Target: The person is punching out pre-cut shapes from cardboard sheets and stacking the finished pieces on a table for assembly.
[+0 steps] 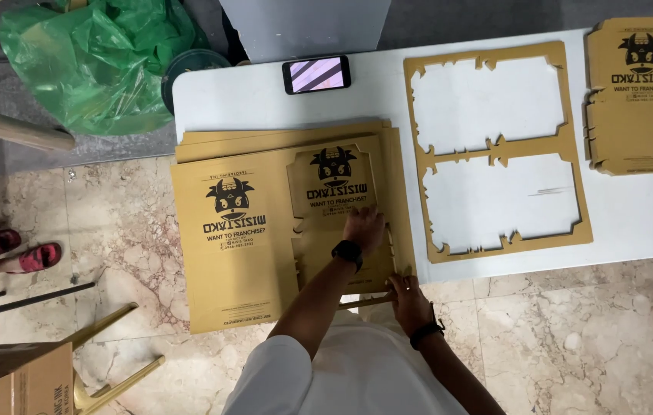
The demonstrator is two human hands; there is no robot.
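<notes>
A stack of brown printed cardboard sheets [227,230] lies on the white table [265,100] and hangs over its near edge. In the top sheet's right half a die-cut box blank [332,180] stands partly loose from its surround. My left hand [362,228], a black watch on its wrist, presses flat on the lower part of that blank. My right hand [408,298], with a black band on the wrist, grips the sheet's near right edge.
An empty cardboard frame [495,150] with two cut-out holes lies to the right. A pile of punched-out blanks [638,100] sits at the far right. A phone [316,74] lies at the table's back, a green plastic bag [96,61] at far left. Another person's sandalled feet [11,253] show on the left.
</notes>
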